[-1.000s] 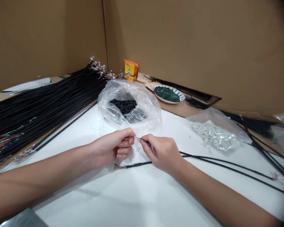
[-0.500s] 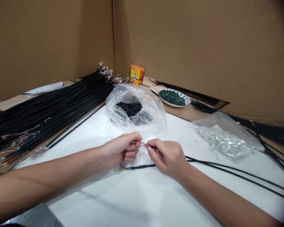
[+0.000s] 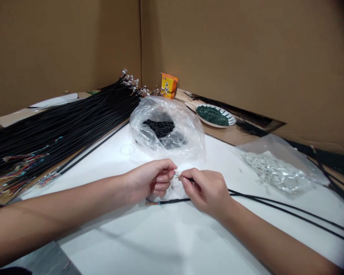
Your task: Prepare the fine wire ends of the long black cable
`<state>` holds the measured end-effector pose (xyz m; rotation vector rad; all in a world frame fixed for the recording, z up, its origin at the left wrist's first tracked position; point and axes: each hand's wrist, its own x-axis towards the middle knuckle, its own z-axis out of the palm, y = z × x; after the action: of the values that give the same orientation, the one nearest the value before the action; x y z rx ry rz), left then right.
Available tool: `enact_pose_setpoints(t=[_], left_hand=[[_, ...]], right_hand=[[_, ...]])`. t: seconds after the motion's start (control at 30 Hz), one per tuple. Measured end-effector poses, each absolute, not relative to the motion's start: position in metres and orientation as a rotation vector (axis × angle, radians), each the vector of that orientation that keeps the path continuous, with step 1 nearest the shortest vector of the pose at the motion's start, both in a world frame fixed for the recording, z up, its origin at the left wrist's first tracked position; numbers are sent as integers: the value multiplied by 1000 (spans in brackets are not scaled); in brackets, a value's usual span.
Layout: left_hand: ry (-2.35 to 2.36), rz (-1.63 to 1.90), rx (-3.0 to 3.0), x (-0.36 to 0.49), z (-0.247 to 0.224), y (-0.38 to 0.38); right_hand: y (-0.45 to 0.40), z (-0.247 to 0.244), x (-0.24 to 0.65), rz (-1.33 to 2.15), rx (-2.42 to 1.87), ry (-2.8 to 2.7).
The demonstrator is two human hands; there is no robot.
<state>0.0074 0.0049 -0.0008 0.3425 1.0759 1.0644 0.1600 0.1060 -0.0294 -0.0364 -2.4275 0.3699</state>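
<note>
Pinched in my right hand (image 3: 208,190) is the end of a black cable (image 3: 255,198), whose length runs off to the right. Thin wires (image 3: 177,174) stick out of that end toward my left hand (image 3: 157,179). My left thumb and forefinger are closed at the wire tips; the exact grip there is too small to make out. Below the hands, a second black cable (image 3: 174,201) lies on the white tabletop (image 3: 149,236) with coloured wires at its left end.
An open plastic bag (image 3: 195,145) holds short black pieces. A clear bag (image 3: 283,172) of whitish pieces lies to the right. Behind are a plate (image 3: 231,120) of dark green bits and a yellow-orange packet (image 3: 168,86). Many black cables (image 3: 83,118) are bundled at left.
My left fingertips have shifted slightly right along the wires, nearer my right hand. The right hand keeps its pinch on the cable. The whole view has moved a little.
</note>
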Motion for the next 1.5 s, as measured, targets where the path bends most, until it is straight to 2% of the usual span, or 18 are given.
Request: enact_pose_setpoints(t=[1.5], left_hand=[[1064, 979, 258, -2, 3, 3]], right_hand=[[108, -30, 157, 392, -27, -2490]])
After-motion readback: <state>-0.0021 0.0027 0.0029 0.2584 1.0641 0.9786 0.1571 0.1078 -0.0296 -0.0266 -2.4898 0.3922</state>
